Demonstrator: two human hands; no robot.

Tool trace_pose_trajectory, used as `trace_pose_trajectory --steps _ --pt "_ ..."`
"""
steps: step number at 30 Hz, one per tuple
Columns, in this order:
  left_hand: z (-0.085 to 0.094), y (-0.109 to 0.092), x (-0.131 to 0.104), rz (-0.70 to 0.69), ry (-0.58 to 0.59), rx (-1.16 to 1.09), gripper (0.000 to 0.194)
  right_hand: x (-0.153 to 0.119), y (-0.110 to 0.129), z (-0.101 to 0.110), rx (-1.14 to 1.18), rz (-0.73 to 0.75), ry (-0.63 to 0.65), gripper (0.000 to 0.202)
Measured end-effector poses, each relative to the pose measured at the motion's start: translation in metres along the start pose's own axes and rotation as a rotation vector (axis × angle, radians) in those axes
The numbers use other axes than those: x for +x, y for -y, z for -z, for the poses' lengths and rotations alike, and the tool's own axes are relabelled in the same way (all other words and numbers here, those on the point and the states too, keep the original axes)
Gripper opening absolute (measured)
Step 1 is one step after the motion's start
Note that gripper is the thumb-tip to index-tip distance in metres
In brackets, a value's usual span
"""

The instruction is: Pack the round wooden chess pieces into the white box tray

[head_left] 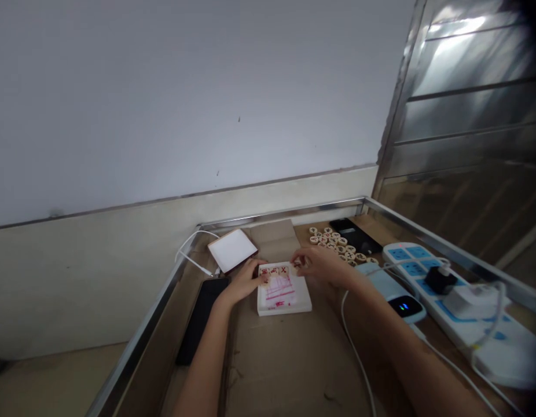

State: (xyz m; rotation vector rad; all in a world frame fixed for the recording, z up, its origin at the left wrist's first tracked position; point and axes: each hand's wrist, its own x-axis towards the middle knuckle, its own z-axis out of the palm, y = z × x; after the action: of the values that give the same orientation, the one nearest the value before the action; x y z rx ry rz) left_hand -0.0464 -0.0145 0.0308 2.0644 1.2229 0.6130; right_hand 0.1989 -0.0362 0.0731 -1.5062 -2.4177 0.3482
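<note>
A shallow white box (285, 301) with pink and red marks on its bottom lies on brown cardboard. Several round wooden pieces (274, 271) with red characters line its far edge. My left hand (247, 282) rests at the box's left side, fingers apart, its thumb beside a piece near the left wall. At the far right corner, my right hand (315, 264) has its fingers closed on a round piece (297, 265). More round pieces (333, 240) lie loose in a cluster beyond my right hand.
A white lid-like panel (232, 250) sits at the back left, above a black phone-like slab (202, 318). On the right are a black flat object (355, 234), a light blue device (392, 292), cables and a power strip (476, 330). A metal rim (276, 215) borders the surface.
</note>
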Motion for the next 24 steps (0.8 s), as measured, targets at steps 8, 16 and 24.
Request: trace_pose_trajectory --steps 8,16,24 --pt "-0.004 0.01 0.008 -0.02 -0.066 0.016 0.019 0.005 0.037 -0.033 -0.156 0.237 -0.003 0.029" --pt "-0.009 -0.001 0.004 0.024 -0.115 -0.009 0.035 0.006 0.04 -0.041 -0.173 0.225 -0.056 0.021" --pt "-0.012 -0.009 0.002 0.051 -0.049 0.149 0.05 0.0 -0.004 -0.011 -0.162 -0.078 0.008 0.015"
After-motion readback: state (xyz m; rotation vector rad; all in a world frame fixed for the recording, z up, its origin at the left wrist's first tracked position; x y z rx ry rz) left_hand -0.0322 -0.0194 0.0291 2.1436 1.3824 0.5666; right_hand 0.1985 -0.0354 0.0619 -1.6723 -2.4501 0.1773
